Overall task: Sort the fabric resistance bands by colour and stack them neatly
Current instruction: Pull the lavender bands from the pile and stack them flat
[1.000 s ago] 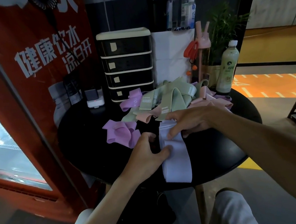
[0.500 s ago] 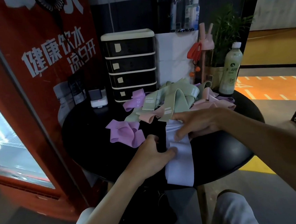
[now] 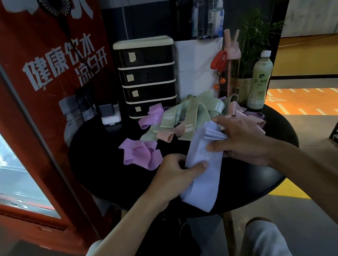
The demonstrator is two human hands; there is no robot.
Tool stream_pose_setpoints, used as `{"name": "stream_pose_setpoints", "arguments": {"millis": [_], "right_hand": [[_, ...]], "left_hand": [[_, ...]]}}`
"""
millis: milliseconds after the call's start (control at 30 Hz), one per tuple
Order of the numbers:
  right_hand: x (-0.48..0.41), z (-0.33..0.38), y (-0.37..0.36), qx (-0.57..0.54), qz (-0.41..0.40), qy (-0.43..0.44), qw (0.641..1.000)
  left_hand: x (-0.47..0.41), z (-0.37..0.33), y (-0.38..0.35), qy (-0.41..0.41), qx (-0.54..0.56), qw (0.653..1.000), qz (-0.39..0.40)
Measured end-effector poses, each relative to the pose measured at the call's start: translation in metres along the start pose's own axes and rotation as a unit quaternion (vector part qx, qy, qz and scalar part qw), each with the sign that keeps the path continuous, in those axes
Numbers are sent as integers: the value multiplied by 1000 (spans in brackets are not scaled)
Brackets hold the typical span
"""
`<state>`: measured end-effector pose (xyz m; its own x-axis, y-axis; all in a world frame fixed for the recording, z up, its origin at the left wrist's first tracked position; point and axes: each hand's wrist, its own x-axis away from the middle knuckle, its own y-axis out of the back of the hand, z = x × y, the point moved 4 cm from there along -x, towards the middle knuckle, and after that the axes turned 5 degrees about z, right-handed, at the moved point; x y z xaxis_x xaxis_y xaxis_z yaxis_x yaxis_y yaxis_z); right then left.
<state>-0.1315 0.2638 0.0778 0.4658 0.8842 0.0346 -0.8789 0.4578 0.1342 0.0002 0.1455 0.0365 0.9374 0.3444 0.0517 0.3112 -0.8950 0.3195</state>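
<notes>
Pale lilac bands (image 3: 201,185) sit stacked on the black surface (image 3: 105,165), fingers of the left hand (image 3: 173,175) pinching the middle, fingers of the right hand (image 3: 242,139) clamped on the fanned far ends.

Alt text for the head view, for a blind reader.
Both hands grip lilac bands on a black table: left hand at the middle, right hand at the bunched far end. A heap of purple, green and pink bands lies behind.
</notes>
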Motion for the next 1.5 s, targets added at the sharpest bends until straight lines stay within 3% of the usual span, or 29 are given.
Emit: {"name": "stream_pose_setpoints", "arguments": {"millis": [67, 167, 333, 467, 633, 767, 933, 1167, 1333, 1500], "right_hand": [[11, -1, 3, -38, -29, 55, 997], [25, -13, 11, -31, -55, 109, 992], [43, -45, 19, 131, -41, 52, 989], [46, -60, 22, 271, -86, 17, 959], [46, -67, 19, 277, -78, 13, 957], [44, -66, 10, 268, -75, 57, 959], [43, -65, 11, 268, -75, 68, 958], [40, -71, 16, 298, -66, 49, 951], [42, -68, 16, 289, -80, 66, 952], [42, -70, 17, 251, -78, 53, 963]], "left_hand": [[-6, -11, 3, -54, -37, 998, -6], [-17, -37, 14, -160, -226, 961, 7], [-36, -50, 13, -163, -401, 891, 135], [-44, -36, -6, -133, -451, 861, 193], [-44, -29, -18, -136, -463, 853, 198], [-42, -29, -31, -175, -520, 821, 159], [-45, -32, -35, -215, -471, 842, 154], [-43, -30, -32, -190, -379, 889, 172], [-39, -33, -21, -203, -465, 853, 122], [-35, -26, -14, -174, -439, 874, 117]]}}
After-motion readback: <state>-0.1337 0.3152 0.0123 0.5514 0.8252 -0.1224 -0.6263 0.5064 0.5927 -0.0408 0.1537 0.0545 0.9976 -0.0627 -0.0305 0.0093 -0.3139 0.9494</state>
